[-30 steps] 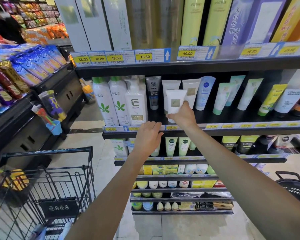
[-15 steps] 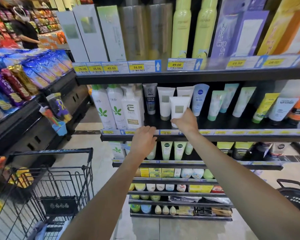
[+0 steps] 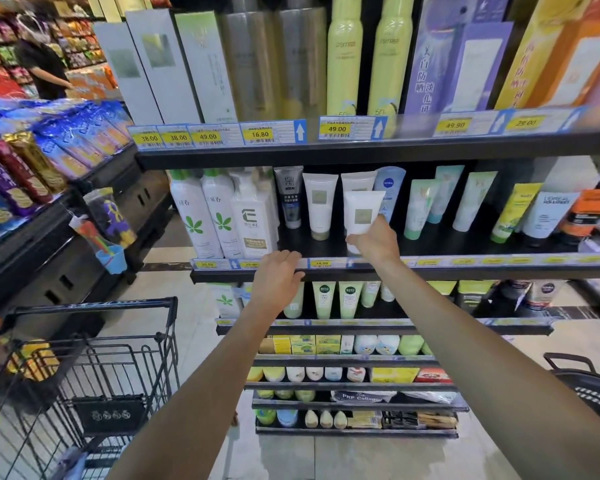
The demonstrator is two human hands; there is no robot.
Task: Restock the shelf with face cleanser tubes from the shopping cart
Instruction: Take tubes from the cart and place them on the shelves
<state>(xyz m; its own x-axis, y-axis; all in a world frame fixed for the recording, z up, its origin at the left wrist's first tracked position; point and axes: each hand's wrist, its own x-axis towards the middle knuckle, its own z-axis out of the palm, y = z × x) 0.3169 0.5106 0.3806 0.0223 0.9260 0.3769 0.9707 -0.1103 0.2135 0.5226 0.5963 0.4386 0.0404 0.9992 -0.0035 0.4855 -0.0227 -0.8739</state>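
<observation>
Head view: right hand [image 3: 374, 242] gripping white cleanser tube [image 3: 362, 211] on shelf [image 3: 465, 268], left hand [image 3: 278, 275] curled over shelf edge, holding nothing.

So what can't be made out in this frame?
- Right hand hides the base of the white tube in the head view, so seated or lifted is unclear.
- Cart is cut off by the bottom edge; remaining stock unseen.
- Price tags right of the hand are blurred.
</observation>
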